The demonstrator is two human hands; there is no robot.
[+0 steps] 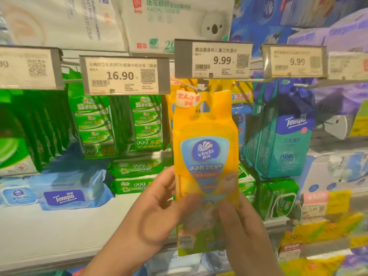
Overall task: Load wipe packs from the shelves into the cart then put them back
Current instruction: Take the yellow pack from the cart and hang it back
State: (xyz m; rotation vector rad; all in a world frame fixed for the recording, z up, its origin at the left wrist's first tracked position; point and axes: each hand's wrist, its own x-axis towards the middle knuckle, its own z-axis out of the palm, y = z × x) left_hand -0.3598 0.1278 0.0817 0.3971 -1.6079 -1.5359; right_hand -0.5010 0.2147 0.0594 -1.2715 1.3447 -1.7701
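Yellow glossy plastic Vinda wipe pack (205,156), pinched low by our left hand (159,208) and right hand (239,222) just beneath the 9.99 price tag (214,59), could miss its peg and drop.

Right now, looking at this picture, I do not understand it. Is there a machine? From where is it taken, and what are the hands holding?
There is no machine. A person wears a camera on the head, looking at shop shelves. Both bare hands hold one yellow Vinda wipe pack upright: the left hand at its left edge, the right hand at its lower right. Its top reaches the hook under the 9.99 price tag. Green wipe packs hang to the left, and a blue Tempo pack lies on the white shelf.
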